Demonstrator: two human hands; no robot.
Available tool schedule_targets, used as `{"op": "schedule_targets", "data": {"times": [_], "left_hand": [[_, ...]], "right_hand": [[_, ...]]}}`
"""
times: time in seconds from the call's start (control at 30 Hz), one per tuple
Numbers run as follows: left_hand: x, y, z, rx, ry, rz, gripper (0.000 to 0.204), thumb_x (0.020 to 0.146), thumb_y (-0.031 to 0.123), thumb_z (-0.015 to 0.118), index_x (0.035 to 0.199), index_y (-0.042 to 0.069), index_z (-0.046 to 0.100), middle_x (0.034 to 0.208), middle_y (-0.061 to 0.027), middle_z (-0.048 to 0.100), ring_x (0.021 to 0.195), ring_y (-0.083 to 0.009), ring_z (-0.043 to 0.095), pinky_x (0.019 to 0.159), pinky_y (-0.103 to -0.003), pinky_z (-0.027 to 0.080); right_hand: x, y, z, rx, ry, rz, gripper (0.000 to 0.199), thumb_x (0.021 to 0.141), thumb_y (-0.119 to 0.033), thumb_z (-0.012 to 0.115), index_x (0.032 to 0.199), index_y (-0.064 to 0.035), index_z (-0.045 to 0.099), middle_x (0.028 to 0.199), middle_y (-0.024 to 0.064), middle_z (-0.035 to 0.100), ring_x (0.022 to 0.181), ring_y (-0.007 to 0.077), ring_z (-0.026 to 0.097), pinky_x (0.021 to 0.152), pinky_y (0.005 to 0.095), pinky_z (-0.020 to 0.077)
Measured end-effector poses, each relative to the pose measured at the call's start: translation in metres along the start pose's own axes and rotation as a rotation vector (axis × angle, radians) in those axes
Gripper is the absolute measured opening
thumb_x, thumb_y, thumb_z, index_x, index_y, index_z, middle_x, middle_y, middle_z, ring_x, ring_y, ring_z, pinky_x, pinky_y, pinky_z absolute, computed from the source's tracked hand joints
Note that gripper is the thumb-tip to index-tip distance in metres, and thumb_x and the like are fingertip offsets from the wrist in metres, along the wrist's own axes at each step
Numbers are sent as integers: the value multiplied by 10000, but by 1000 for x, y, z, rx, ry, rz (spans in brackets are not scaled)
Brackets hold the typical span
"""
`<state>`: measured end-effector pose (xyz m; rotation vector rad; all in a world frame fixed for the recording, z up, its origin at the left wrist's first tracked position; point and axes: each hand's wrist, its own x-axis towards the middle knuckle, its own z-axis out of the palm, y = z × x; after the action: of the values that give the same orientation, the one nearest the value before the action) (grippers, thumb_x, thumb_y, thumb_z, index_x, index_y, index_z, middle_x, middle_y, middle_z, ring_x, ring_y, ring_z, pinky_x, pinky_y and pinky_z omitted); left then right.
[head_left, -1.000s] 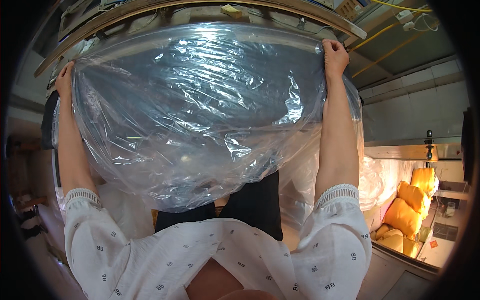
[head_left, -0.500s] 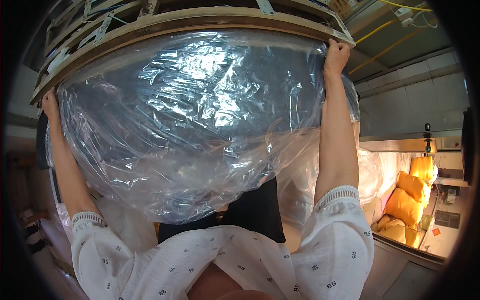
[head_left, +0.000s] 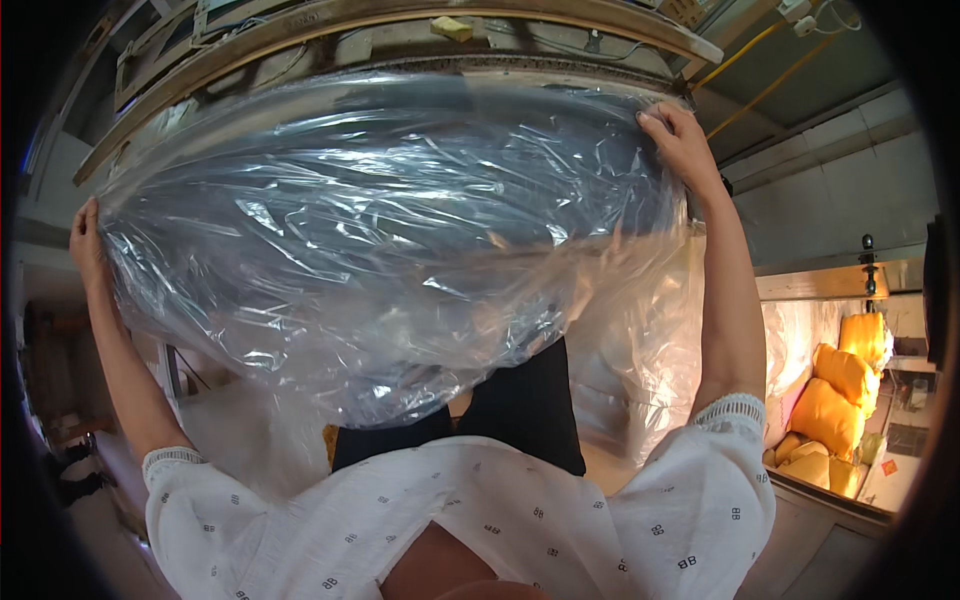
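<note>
A wide sheet of clear plastic film (head_left: 370, 230), creased and shiny, stretches between my two hands across a dark surface and hangs in folds toward my lap. At the far left, my left hand (head_left: 88, 235) is closed on the film's edge, its fingers partly hidden. My right hand (head_left: 678, 140) pinches the film's far right corner, thumb and fingers pressed together. Both arms are stretched out wide. Beyond the film runs a wooden frame bar (head_left: 400, 12), apart from both hands.
A small yellow block (head_left: 452, 28) lies behind the film near the bar. More clear film (head_left: 640, 360) hangs at the right. Yellow wrapped bundles (head_left: 835, 400) are stacked under warm light farther right. Yellow cables (head_left: 745, 55) run at the upper right.
Both hands have left the wooden bar and moved slightly toward me and outward, drawing the film wider. A gap with the yellow block now shows between bar and film.
</note>
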<state>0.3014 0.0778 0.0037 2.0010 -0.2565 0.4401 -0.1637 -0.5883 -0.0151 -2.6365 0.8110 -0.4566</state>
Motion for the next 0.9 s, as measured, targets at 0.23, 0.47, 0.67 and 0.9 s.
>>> {"op": "schedule_targets", "data": {"times": [0.23, 0.47, 0.67, 0.9], "left_hand": [[-71, 95, -6, 632, -31, 516, 340, 838, 212, 589, 1113, 14, 564, 1084, -136, 594, 1010, -236, 563, 873, -312, 428], [-313, 305, 210, -221, -546, 680, 323, 760, 233, 686, 1002, 36, 603, 1032, -60, 571, 878, -143, 571, 756, -253, 453], [-355, 299, 201, -576, -925, 280, 108, 807, 126, 627, 763, 53, 561, 765, 49, 445, 662, -27, 403, 533, -171, 317], [-316, 228, 36, -278, -415, 167, 23, 852, 84, 574, 842, 64, 582, 752, 49, 431, 654, -26, 375, 579, -177, 313]], "right_hand": [[-79, -108, -14, 837, -236, -68, 220, 867, -250, 557, 742, -88, 477, 693, -80, 354, 642, 29, 294, 568, 195, 258], [-130, -132, -31, 744, -230, -210, 207, 828, -199, 608, 727, -73, 477, 678, -71, 359, 639, 40, 324, 567, 192, 282], [-168, -85, -36, 441, -130, -249, 89, 759, -113, 610, 835, -69, 594, 711, 13, 492, 652, 124, 497, 587, 251, 384], [-216, -34, 6, 59, 201, -230, 338, 678, 61, 519, 935, -139, 614, 853, 27, 547, 762, 241, 587, 626, 329, 463]]}}
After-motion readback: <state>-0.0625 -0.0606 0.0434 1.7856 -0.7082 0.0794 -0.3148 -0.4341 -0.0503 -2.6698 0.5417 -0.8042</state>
